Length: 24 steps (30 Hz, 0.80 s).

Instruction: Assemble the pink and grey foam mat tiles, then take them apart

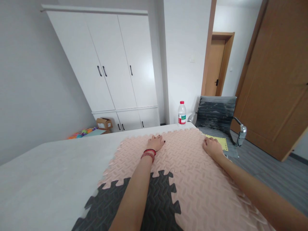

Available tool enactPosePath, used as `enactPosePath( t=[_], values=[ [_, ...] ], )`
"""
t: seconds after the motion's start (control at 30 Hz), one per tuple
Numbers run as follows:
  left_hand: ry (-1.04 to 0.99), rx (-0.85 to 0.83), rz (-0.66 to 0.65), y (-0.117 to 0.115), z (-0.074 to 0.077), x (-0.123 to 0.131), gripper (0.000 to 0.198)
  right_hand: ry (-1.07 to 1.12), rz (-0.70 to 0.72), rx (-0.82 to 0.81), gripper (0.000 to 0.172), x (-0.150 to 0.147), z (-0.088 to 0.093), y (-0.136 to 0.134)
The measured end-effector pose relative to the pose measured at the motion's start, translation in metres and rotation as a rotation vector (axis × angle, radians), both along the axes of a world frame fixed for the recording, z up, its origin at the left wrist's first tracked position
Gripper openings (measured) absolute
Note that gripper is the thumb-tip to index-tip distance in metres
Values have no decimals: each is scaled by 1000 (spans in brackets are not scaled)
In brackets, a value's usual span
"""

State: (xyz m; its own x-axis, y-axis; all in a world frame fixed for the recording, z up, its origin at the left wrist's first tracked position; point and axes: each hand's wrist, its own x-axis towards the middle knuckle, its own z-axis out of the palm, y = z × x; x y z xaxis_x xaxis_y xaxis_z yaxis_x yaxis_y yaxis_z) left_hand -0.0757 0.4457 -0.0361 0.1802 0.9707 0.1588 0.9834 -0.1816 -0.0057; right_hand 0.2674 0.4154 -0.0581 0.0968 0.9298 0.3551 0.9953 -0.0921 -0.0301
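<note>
My left hand (156, 143) lies palm down on the pink interlocking foam mat (185, 147), near its far part, with the fingers stretched out flat. Red bracelets (148, 153) circle that wrist. At the mat's right edge, my right hand (213, 147) has its fingers bent down around the border; the fingertips are partly hidden. A black foam mat tile (160, 199) with jigsaw teeth adjoins the pink mat at the near left, partly covered by my left forearm.
The mats lie on a white table (60, 170). A clear bottle with a red cap (182, 114) stands at its far edge. Beyond the right edge is a dark chair (215, 112) with a yellow sheet (222, 142) on it. Behind are white cabinets (122, 64) and a cardboard box (104, 123).
</note>
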Motion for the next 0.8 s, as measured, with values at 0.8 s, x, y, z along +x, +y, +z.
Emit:
enactPosePath(
  t=[0.8],
  values=[
    [61,-175,-36,-9,9,9,63,8,-13,-8,33,-2,3,-3]
  ],
)
